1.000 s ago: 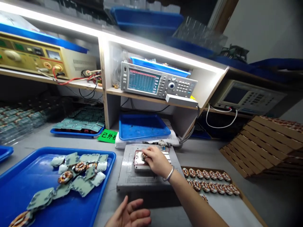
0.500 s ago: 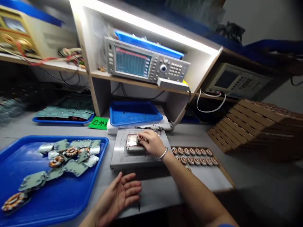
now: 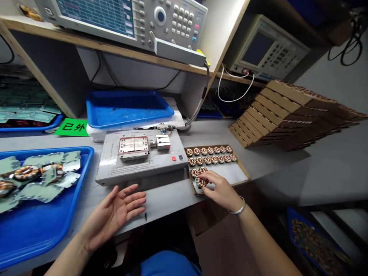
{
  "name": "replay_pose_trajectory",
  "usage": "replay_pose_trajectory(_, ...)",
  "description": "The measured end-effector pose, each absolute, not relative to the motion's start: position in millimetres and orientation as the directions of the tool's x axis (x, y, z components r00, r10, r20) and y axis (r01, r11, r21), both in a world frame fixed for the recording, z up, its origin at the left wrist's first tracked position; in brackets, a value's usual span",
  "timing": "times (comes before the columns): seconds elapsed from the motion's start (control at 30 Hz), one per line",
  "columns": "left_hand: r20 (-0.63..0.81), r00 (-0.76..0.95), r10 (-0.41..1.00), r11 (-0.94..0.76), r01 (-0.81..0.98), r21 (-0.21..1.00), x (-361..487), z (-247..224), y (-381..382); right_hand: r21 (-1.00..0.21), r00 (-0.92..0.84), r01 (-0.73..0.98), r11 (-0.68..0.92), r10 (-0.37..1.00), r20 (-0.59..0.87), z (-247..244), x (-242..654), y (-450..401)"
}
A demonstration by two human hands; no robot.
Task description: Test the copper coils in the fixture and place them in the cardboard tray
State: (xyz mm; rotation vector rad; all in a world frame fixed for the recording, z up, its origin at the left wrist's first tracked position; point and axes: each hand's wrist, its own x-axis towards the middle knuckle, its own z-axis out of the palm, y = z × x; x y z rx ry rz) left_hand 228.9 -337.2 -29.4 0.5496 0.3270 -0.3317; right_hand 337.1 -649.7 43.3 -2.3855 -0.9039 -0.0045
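Note:
My right hand, with a silver bangle at the wrist, pinches a copper-wound toroidal coil over the near left part of a shallow cardboard tray. More coils of this kind sit in rows in that tray. Palm up, my left hand holds nothing, its fingers spread in front of the grey test fixture. On top of the fixture is a metal plate with a red-brown border, and nothing lies on it. A small metal clamp block stands beside the plate.
At left a blue tray holds greenish flat pieces and several coils. Another blue tray sits behind the fixture. Stacked cardboard trays rise at the right. A measuring instrument rests on the shelf above.
My right hand has moved from the fixture's plate to the cardboard tray at the right, with a coil in its fingers. The view has turned right and down. My left hand stays open.

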Motion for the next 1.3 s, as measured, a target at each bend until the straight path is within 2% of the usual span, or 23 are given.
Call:
replay_pose_trajectory(0.1, -0.380, 0.903, -0.200, 0.799, 0.375, 0.470, 229, -31, -338, -0.504, 0.777, 0.595, -0.626, 0.609, 0.161, 35, 339, -651)
replay_pose_trajectory(0.33, -0.380, 0.888, -0.258, 0.821, 0.409, 0.399, 228, -30, -336, -0.484, 0.760, 0.565, -0.668, 0.649, -0.009, 38, 347, -650)
replay_pose_trajectory(0.47, -0.348, 0.896, -0.276, 0.820, 0.408, 0.402, 231, -32, -337, -0.414, 0.748, 0.587, -0.696, 0.662, -0.052, 39, 350, -646)
replay_pose_trajectory(0.57, -0.317, 0.916, -0.246, 0.819, 0.371, 0.437, 225, -29, -341, -0.349, 0.732, 0.615, -0.707, 0.677, -0.081, 44, 346, -649)
replay_pose_trajectory(0.63, -0.283, 0.936, -0.210, 0.789, 0.334, 0.516, 216, -20, -342, -0.280, 0.732, 0.637, -0.719, 0.677, -0.072, 51, 345, -652)
replay_pose_trajectory(0.7, -0.248, 0.959, -0.136, 0.679, 0.272, 0.682, 205, -5, -334, -0.205, 0.729, 0.667, -0.716, 0.685, -0.019, 62, 347, -649)
replay_pose_trajectory(0.73, -0.234, 0.970, -0.072, 0.565, 0.232, 0.791, 198, 4, -326, -0.180, 0.713, 0.692, -0.699, 0.701, 0.020, 68, 349, -643)
replay_pose_trajectory(0.8, -0.178, 0.974, 0.138, 0.208, 0.147, 0.967, 185, 19, -299, -0.168, 0.641, 0.765, -0.622, 0.760, 0.107, 79, 349, -617)
replay_pose_trajectory(0.83, -0.111, 0.955, 0.274, -0.020, 0.121, 0.992, 177, 24, -281, -0.174, 0.588, 0.807, -0.564, 0.796, 0.147, 84, 347, -597)
replay_pose_trajectory(0.87, -0.018, 0.912, 0.410, -0.251, 0.132, 0.959, 169, 26, -261, -0.187, 0.527, 0.848, -0.497, 0.831, 0.179, 88, 344, -573)
replay_pose_trajectory(0.9, 0.110, 0.848, 0.518, -0.455, 0.165, 0.875, 162, 25, -239, -0.201, 0.461, 0.883, -0.424, 0.864, 0.203, 92, 339, -546)
replay_pose_trajectory(0.93, 0.218, 0.773, 0.596, -0.617, 0.268, 0.740, 154, 22, -217, -0.221, 0.397, 0.909, -0.352, 0.894, 0.208, 94, 333, -516)
replay_pose_trajectory(0.97, 0.275, 0.719, 0.638, -0.704, 0.401, 0.586, 146, 17, -197, -0.239, 0.331, 0.929, -0.281, 0.921, 0.204, 94, 327, -484)
replay_pose_trajectory(1.03, 0.278, 0.665, 0.693, -0.706, 0.548, 0.449, 132, 4, -166, -0.231, 0.214, 0.958, -0.171, 0.961, 0.173, 90, 315, -422)
replay_pose_trajectory(1.13, 0.197, 0.648, 0.736, -0.668, 0.646, 0.371, 118, -15, -148, -0.123, 0.142, 0.984, -0.127, 0.983, 0.117, 74, 301, -340)
replay_pose_trajectory(1.3, 0.150, 0.662, 0.735, -0.675, 0.693, 0.251, 122, -27, -158, 0.008, 0.358, 0.934, -0.358, 0.934, -0.009, 44, 293, -262)
